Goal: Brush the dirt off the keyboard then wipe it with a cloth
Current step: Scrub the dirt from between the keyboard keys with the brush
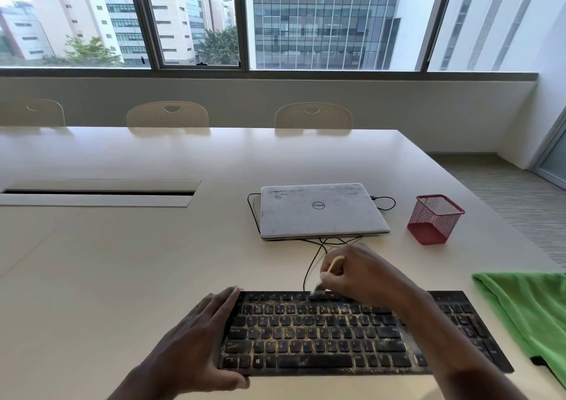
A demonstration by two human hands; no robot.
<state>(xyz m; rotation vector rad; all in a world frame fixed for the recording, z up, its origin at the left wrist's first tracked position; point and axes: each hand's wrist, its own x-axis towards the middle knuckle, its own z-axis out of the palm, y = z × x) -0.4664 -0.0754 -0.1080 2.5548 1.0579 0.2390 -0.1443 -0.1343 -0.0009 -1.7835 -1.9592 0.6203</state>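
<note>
Black dusty keyboard lies at the pale worktop's near edge. Left hand, grip flat and wide, braces its left end. Right hand, grip closed round small wooden-handled brush, bristles on top row. Risk: brisk flicks scatter grit onto green microfibre cloth nearby, fouling the wipe.

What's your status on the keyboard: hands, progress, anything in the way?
Left hand steadies keyboard at left end, fingers flat. Right hand grips brush, bristles on top key row. Dust all over keys; green cloth lies at right. Nothing in the way.
</note>
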